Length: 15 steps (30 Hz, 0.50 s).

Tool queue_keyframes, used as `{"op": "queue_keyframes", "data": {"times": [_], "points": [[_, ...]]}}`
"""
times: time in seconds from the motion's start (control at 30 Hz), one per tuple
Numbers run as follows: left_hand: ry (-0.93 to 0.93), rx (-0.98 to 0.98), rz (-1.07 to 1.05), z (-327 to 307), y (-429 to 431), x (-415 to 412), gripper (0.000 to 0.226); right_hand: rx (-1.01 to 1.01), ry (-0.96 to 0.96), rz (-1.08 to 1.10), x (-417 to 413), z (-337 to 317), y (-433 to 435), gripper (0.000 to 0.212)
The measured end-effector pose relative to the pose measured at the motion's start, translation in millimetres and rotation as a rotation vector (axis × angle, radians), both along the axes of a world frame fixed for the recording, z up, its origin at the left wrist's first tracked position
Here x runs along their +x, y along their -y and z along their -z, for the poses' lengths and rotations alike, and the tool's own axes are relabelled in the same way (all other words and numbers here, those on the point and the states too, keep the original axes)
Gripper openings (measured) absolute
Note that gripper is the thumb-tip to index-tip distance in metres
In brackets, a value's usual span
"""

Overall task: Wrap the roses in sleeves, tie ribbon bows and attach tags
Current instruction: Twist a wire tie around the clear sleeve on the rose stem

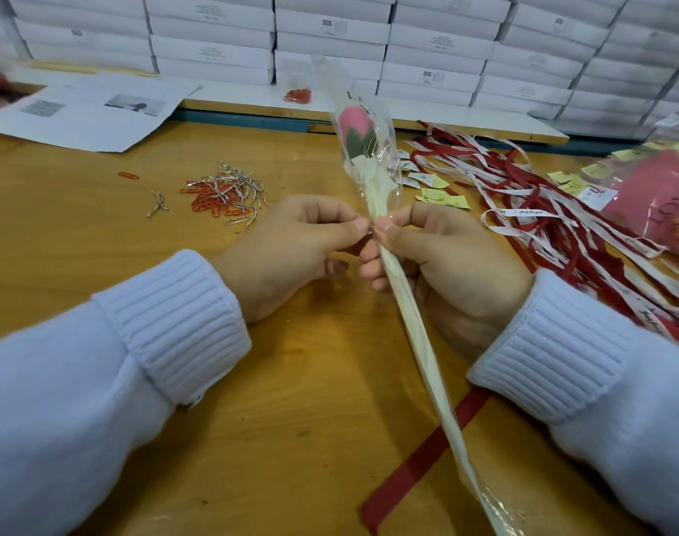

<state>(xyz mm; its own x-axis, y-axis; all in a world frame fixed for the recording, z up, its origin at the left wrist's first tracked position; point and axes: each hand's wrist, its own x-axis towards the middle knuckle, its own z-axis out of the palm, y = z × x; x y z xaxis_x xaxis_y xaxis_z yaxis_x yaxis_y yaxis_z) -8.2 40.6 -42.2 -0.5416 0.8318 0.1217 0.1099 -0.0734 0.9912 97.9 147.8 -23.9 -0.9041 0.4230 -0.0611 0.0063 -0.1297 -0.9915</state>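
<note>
Rose (pixel 354 123) in clear sleeve (pixel 386 174) held tilted over the table (pixel 98 241) centre, bloom at the far end, stem running near and right. Left hand (pixel 287 253) and right hand (pixel 442 265) each pinch the sleeve neck just below the bloom, thumb against forefinger, the right hand's lower fingers curled round the stem. One red ribbon (pixel 426 450) lies flat under the stem, near right.

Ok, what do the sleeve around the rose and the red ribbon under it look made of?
The sleeve: thin clear plastic film, glossy; it glints and the pink rose shows through. The red ribbon: probably woven fabric, matte, flat, no shine.
</note>
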Motion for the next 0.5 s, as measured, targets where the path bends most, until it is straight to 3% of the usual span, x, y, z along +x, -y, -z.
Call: {"op": "queue_keyframes", "data": {"times": [0.17, 0.33, 0.4, 0.5], "points": [[-0.213, 0.037, -0.085, 0.5, -1.2, 2.0, 0.010, -0.072, -0.026, -0.014, -0.5, -0.3, -3.1, 0.023], [-0.380, 0.015, -0.130, -2.0, 0.0, -0.6, 0.015, -0.093, -0.035, -0.034, -0.6, 1.8, -4.6, 0.015], [-0.327, 0.001, -0.125, -2.0, -1.3, -0.4, 0.016, -0.102, -0.053, -0.030, -1.0, 2.3, -4.8, 0.010], [0.023, -0.032, -0.034, -2.9, -3.2, 2.0, 0.015, -0.102, -0.080, -0.032, -1.3, 3.3, -4.6, 0.008]]}}
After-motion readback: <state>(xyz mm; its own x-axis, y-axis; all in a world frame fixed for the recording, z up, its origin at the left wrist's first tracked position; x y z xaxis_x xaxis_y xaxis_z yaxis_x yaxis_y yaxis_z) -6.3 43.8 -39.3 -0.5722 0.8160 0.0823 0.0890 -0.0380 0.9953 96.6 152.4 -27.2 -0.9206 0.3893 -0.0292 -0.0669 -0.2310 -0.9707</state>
